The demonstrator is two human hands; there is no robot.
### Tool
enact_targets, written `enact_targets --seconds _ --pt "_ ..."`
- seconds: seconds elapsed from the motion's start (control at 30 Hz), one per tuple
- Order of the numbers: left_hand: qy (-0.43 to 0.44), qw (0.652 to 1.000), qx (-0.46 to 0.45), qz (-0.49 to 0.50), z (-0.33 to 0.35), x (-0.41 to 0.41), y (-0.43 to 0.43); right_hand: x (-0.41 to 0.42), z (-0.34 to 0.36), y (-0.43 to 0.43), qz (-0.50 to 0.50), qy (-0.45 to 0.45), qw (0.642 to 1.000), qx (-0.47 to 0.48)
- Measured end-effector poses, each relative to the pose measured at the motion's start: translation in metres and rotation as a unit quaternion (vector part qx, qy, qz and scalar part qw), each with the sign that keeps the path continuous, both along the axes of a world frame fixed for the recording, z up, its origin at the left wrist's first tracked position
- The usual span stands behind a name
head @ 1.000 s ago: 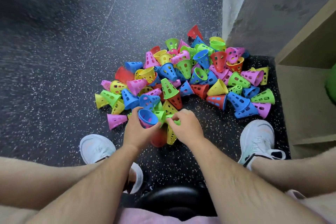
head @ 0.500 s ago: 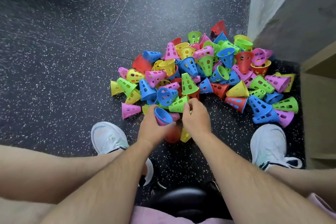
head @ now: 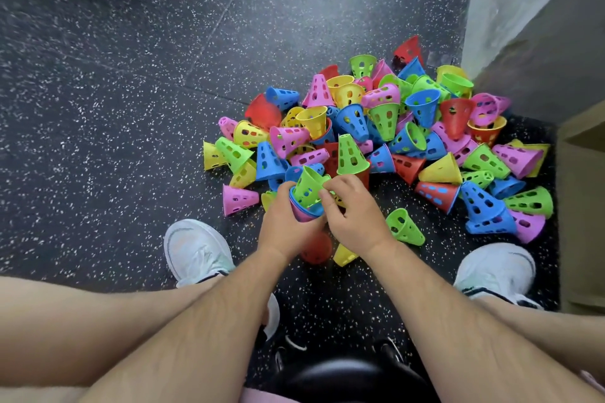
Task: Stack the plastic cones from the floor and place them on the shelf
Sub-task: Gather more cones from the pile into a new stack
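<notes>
A heap of perforated plastic cones (head: 386,127) in red, blue, green, yellow and pink lies on the dark speckled floor. My left hand (head: 284,226) grips a short stack with blue and pink rims (head: 302,211), wide end up. My right hand (head: 353,216) pinches a green cone (head: 307,183) at its rim, its narrow end inside the top of that stack. A loose green cone (head: 404,227) lies just right of my right hand. Below my hands lie a red cone (head: 316,249) and a yellow cone (head: 343,254), partly hidden.
My two white shoes (head: 196,249) (head: 496,267) flank the hands on the floor (head: 131,108). A grey wall corner (head: 523,26) rises at the upper right. A wooden shelf unit (head: 581,206) stands at the right edge. A black stool seat (head: 334,383) is below me.
My right hand has picked a green cone from the heap and brought it into the blue-topped stack in my left hand. The view has shifted, so the heap sits further right.
</notes>
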State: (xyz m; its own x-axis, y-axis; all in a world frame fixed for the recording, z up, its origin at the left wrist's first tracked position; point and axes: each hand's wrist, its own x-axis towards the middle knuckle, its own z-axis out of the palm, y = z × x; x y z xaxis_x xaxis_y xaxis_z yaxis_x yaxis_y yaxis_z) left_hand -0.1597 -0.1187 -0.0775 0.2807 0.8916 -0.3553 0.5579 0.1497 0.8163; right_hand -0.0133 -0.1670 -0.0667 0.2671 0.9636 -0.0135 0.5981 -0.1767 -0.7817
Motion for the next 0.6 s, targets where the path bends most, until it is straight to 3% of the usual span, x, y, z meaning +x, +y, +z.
enact_targets --seconds 0.27,0.5,0.6 --pt "-0.021 0.999 -0.019 0.032 0.001 -0.004 0.003 -0.016 0.007 0.003 0.041 0.005 0.999 -0.017" --pt "-0.025 0.999 -0.025 0.034 -0.001 -0.01 -0.002 -0.014 -0.002 0.022 -0.021 0.016 0.999 -0.03" --pt "-0.027 0.998 -0.036 0.039 0.001 -0.013 0.0 -0.016 -0.005 0.028 -0.001 0.009 0.999 -0.05"
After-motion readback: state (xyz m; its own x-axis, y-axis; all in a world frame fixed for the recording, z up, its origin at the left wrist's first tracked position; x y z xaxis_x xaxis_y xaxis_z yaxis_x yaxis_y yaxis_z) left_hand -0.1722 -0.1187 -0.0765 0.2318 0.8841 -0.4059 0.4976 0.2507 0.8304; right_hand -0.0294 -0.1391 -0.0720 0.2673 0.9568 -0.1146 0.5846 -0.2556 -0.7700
